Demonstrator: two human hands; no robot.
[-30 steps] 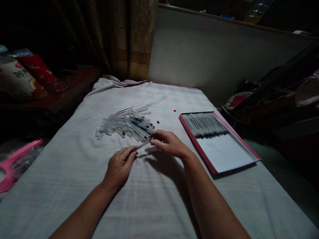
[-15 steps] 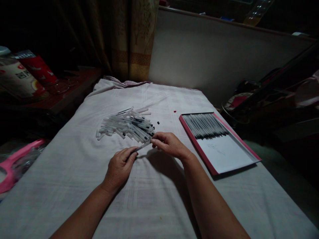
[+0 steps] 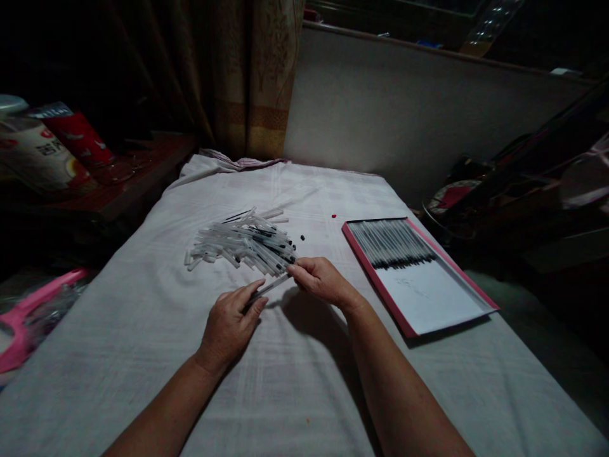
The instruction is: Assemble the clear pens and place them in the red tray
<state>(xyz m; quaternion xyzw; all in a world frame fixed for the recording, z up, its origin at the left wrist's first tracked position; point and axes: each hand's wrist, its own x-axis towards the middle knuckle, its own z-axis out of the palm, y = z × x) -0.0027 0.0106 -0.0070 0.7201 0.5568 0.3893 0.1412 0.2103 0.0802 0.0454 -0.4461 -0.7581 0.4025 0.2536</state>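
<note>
A slim translucent pen (image 3: 272, 287) spans the gap between my two hands, slightly slanted. Its far end is pinched between the thumb and fingers of my right hand (image 3: 316, 277). My left hand (image 3: 231, 320) curls round the near end, with thumb and forefinger a little apart on it; the tip there is hidden. Just beyond my hands lies a loose heap of clear pens and tubes (image 3: 238, 240), some with black ends. To the right, a shallow pink-edged box (image 3: 413, 298) holds a row of similar pens (image 3: 392, 242) with black ends towards me.
One small black piece (image 3: 302, 237) and one small red piece (image 3: 333, 216) lie on the white cloth (image 3: 285, 393). A pink-handled item (image 3: 28, 311) is at the left edge. Jars and a red packet (image 3: 78, 136) stand on a side table. A curtain (image 3: 266, 82) hangs behind.
My left thumb and forefinger have spread slightly, and more of the pen shows between my hands. My right hand keeps its pinch. The view has shifted a little.
</note>
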